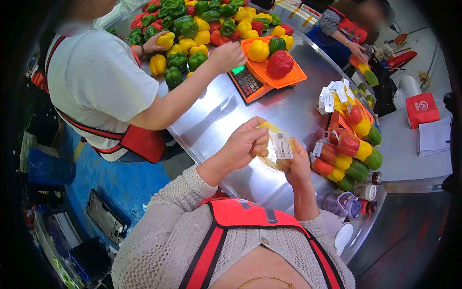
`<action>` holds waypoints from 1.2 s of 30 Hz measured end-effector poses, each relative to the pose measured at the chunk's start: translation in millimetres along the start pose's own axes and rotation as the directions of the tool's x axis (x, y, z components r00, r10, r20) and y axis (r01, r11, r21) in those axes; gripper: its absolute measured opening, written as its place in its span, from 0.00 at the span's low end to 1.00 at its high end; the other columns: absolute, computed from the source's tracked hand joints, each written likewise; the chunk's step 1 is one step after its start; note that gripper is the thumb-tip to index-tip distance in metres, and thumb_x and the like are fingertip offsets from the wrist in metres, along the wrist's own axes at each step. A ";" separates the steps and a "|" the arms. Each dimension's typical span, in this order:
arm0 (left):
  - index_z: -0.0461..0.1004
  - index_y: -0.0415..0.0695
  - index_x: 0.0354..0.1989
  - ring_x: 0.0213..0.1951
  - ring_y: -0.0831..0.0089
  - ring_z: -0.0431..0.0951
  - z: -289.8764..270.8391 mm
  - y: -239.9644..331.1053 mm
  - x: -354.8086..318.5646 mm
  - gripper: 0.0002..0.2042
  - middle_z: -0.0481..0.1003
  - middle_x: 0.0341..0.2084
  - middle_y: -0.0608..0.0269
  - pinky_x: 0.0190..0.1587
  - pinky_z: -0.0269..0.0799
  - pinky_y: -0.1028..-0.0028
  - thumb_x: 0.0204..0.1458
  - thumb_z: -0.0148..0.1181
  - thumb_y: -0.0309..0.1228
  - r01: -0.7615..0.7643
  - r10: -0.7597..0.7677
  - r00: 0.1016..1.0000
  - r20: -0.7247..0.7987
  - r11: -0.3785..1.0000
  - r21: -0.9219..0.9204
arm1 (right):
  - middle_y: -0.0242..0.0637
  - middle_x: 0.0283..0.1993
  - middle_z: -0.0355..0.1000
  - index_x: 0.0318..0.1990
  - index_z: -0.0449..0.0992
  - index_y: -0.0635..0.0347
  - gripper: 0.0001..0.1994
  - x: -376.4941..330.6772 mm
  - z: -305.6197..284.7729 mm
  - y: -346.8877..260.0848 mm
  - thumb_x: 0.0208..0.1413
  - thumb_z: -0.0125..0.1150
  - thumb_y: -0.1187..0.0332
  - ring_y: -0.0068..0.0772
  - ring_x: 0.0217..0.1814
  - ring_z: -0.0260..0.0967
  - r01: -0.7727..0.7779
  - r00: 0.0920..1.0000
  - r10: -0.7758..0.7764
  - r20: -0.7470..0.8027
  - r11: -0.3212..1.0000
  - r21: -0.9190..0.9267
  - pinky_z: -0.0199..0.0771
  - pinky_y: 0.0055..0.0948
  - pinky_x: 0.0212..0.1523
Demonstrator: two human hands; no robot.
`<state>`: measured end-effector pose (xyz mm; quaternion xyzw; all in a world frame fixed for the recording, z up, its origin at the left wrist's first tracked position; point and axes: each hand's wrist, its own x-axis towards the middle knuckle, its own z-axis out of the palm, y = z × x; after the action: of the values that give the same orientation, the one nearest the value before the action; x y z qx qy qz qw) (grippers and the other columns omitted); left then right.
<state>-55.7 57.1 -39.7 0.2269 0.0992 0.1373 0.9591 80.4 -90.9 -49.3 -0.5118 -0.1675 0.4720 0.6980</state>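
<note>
Over the near part of the steel table (211,115), both my hands hold a yellow mesh bag (266,126) with a white printed label (282,145). My left hand (246,143) is closed on its upper left part, with thumb and fingers pinched. My right hand (297,166) grips the other side, beside the label. Part of the netting is hidden by my fingers. Beyond my hands stands a digital scale (246,82) with an orange tray (299,77). A red bell pepper (279,64), a yellow bell pepper (258,50) and a green one (277,45) sit in the tray.
At left, a co-worker (101,72) holds a yellow pepper (166,40) beside a heap of loose peppers (202,24). Packed peppers (342,159) lie to my right, near labelled bags (337,94). A purple-lidded bottle (350,204) stands near the edge. Another person (344,29) handles packed peppers (368,74).
</note>
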 end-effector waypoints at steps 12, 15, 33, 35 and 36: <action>0.68 0.44 0.36 0.19 0.84 0.64 -49.4 13.8 49.1 0.03 0.70 0.21 0.71 0.21 0.56 0.79 0.56 0.54 0.24 -0.035 0.280 0.936 -0.212 0.673 0.739 | 0.20 0.21 0.55 0.37 0.67 0.55 0.07 56.1 -0.8 0.5 0.70 0.50 0.66 0.12 0.18 0.44 0.273 0.960 -0.279 -0.027 0.952 -0.141 0.44 0.19 0.18; 0.69 0.43 0.37 0.26 0.84 0.68 -70.0 15.7 75.1 0.02 0.72 0.24 0.70 0.29 0.63 0.80 0.58 0.55 0.25 -0.099 0.356 0.919 -0.172 0.629 0.771 | 0.20 0.21 0.55 0.38 0.68 0.54 0.06 77.3 2.3 3.2 0.70 0.50 0.66 0.11 0.18 0.44 0.328 0.931 -0.359 -0.069 0.904 -0.274 0.43 0.18 0.18; 0.68 0.39 0.43 0.43 0.53 0.72 -94.0 106.1 252.9 0.12 0.69 0.43 0.50 0.45 0.70 0.63 0.54 0.62 0.26 -0.246 0.841 0.513 0.174 -0.050 0.968 | 0.48 0.42 0.69 0.40 0.71 0.66 0.05 286.7 -6.9 -44.5 0.62 0.54 0.73 0.50 0.46 0.67 0.316 0.462 -0.887 -0.009 0.174 -0.933 0.68 0.39 0.48; 0.64 0.40 0.52 0.47 0.46 0.71 -104.7 112.1 264.0 0.20 0.65 0.50 0.45 0.49 0.70 0.59 0.54 0.65 0.29 -0.187 0.842 0.510 0.175 -0.090 0.978 | 0.48 0.42 0.70 0.40 0.71 0.66 0.05 296.9 -7.4 -42.1 0.63 0.54 0.72 0.49 0.46 0.68 0.301 0.489 -0.871 -0.041 0.212 -0.930 0.68 0.38 0.48; 0.61 0.40 0.56 0.49 0.44 0.70 -109.7 115.1 270.0 0.24 0.64 0.52 0.43 0.51 0.70 0.58 0.54 0.65 0.30 -0.163 0.844 0.514 0.154 -0.080 0.983 | 0.49 0.42 0.70 0.39 0.71 0.67 0.06 301.6 -8.3 -40.5 0.64 0.53 0.72 0.48 0.46 0.68 0.292 0.502 -0.863 -0.057 0.231 -0.928 0.69 0.38 0.48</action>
<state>145.9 284.1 -117.3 0.7294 0.3198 0.4776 0.3709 256.4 153.7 -92.7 -0.7775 -0.3399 -0.1694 0.5013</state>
